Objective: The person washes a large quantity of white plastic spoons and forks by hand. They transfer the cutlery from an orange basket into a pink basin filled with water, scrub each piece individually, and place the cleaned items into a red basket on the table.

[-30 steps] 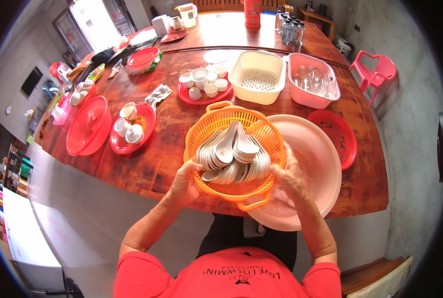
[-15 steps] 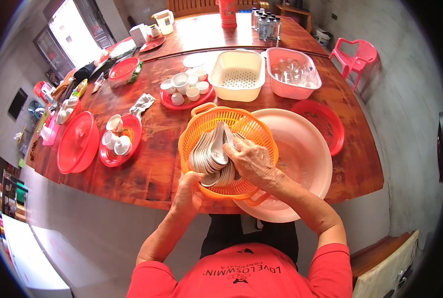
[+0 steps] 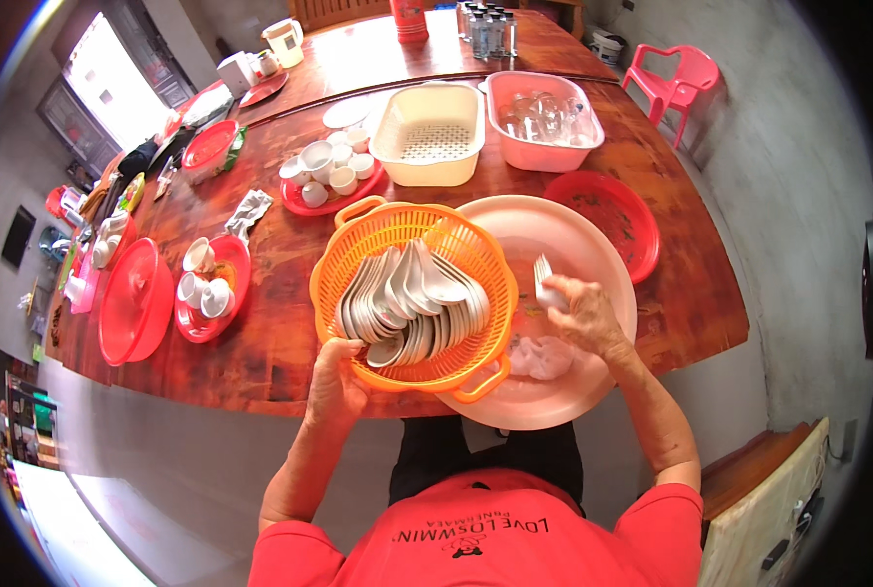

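Note:
An orange colander (image 3: 500, 293) tilts over the near table edge, overlapping the left side of a large pale pink basin (image 3: 593, 386). My left hand (image 3: 338, 380) is closed on its near-left rim, thumb over the edge. Many white soup spoons (image 3: 417, 293) lie nested in rows inside the colander. Over the basin, my right hand (image 3: 588, 315) is closed on a small bunch of white spoons (image 3: 542, 279), their narrow ends sticking up; the fingers partly hide them. A pale crumpled thing (image 3: 539, 357) lies in the basin below that hand.
Behind stand a cream perforated tub (image 3: 426, 166), a pink tub (image 3: 554, 152) of glasses and a red basin (image 3: 642, 230). White cups (image 3: 317, 161) on a red plate are at centre left. Further left are more cups (image 3: 216, 296) and a red bowl (image 3: 135, 303). Bottles (image 3: 495, 37) stand far back.
My right hand has moved right, out of the colander and over the basin, where it now grips white spoons. My left hand still holds the colander, whose spoons are now uncovered.

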